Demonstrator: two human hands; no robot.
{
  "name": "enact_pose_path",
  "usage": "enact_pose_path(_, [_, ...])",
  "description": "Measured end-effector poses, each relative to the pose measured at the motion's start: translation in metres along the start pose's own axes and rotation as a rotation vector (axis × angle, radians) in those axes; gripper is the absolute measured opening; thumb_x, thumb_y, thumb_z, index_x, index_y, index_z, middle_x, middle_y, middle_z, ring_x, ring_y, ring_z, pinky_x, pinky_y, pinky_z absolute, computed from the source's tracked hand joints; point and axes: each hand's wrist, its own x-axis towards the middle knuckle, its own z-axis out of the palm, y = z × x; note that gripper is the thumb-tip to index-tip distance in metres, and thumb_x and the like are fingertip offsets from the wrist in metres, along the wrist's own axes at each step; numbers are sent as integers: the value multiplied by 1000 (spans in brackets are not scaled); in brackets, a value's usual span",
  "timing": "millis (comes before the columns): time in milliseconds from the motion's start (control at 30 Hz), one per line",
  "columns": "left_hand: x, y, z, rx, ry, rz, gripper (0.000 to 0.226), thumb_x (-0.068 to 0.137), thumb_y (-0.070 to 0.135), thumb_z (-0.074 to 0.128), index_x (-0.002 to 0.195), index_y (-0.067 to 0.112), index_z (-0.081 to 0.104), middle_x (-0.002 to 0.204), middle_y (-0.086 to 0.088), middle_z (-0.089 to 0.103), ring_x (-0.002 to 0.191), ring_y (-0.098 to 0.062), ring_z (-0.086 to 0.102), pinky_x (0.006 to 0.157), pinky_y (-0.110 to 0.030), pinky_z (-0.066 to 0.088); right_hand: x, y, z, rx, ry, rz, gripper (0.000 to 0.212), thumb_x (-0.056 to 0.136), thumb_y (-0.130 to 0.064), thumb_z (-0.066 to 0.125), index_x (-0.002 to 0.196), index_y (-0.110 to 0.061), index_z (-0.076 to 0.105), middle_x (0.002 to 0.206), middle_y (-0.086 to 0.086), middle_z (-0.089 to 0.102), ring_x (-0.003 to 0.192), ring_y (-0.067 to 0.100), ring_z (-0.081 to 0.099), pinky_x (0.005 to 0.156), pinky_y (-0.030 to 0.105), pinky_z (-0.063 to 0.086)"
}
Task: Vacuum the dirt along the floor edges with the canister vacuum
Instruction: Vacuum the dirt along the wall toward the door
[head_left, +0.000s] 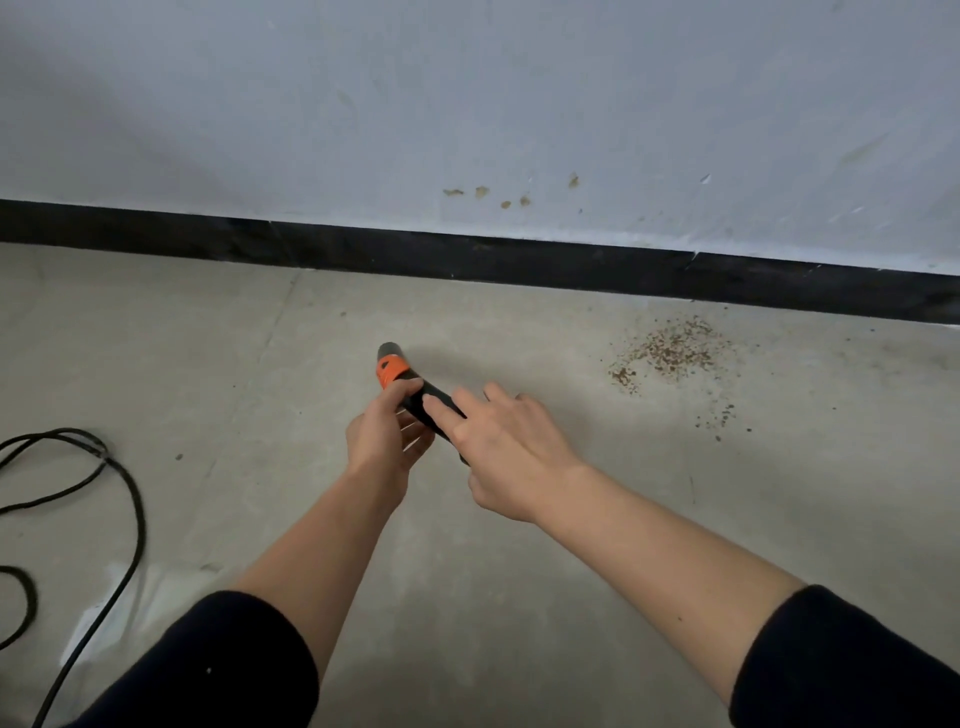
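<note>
Nozzle (390, 364) short of the dirt (670, 353)
Left hand (387, 436) grips it, right hand (511, 447) lies straight-fingered on it; best sweep low, rightward.

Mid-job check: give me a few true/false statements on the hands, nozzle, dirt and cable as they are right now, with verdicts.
1. The left hand grips the vacuum nozzle just behind its orange collar. True.
2. The nozzle's tip is over the dirt patch. False: the dirt patch lies on the floor to the right of the tip, apart from it.
3. The right hand lies with stretched fingers on the nozzle's black tube. True.
4. The black cable is on the floor to the right. False: the black cable loops on the left.
5. Brown stains mark the wall above the black baseboard. True.
</note>
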Motion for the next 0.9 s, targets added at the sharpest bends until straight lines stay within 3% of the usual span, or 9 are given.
enact_pose_path(267, [20, 3, 36, 50, -65, 23, 16, 83, 17, 69, 94, 6, 64, 65, -4, 65, 63, -18, 63, 74, -32, 55, 11, 35, 10, 54, 33, 77, 73, 88, -13, 56, 150, -18, 18, 128, 5, 44, 109, 28, 46, 70, 34, 30])
enact_pose_path(367, [17, 1, 47, 86, -108, 31, 13, 85, 16, 67, 91, 6, 63, 52, 1, 61, 48, -11, 60, 72, -31, 52, 1, 43, 9, 58, 49, 108, 74, 87, -12, 56, 150, -18, 17, 129, 6, 43, 109, 28, 45, 72, 34, 29])
enact_pose_path(500, [1, -15, 72, 125, -155, 10, 11, 84, 14, 67, 88, 6, 62, 48, 3, 60, 43, -8, 58, 70, -30, 53, -30, 58, 5, 32, 28, 172, 74, 86, -16, 57, 149, -18, 17, 128, 5, 43, 109, 28, 45, 72, 34, 29])
enact_pose_path(667, [-30, -46, 113, 144, -209, -9, 19, 81, 16, 69, 92, 1, 65, 69, -8, 66, 61, -17, 62, 63, -28, 53, -79, 81, -3, 13, -2, 284, 76, 87, -18, 54, 151, -22, 13, 124, 3, 42, 107, 26, 43, 73, 34, 35])
enact_pose_path(767, [-56, -69, 135, 134, -177, -32, 14, 80, 16, 67, 77, 3, 61, 77, -14, 59, 71, -24, 55, 65, -32, 49, -108, 88, -4, 10, -21, 336, 77, 88, -18, 55, 151, -23, 12, 124, 2, 42, 107, 26, 43, 74, 34, 36])
enact_pose_path(900, [-88, -97, 149, 143, -180, -75, 17, 79, 15, 65, 69, 7, 56, 76, -13, 52, 70, -23, 49, 61, -32, 43, -145, 96, -5, -7, -76, 364, 75, 86, -18, 55, 150, -23, 17, 121, 2, 45, 103, 27, 46, 70, 34, 35])
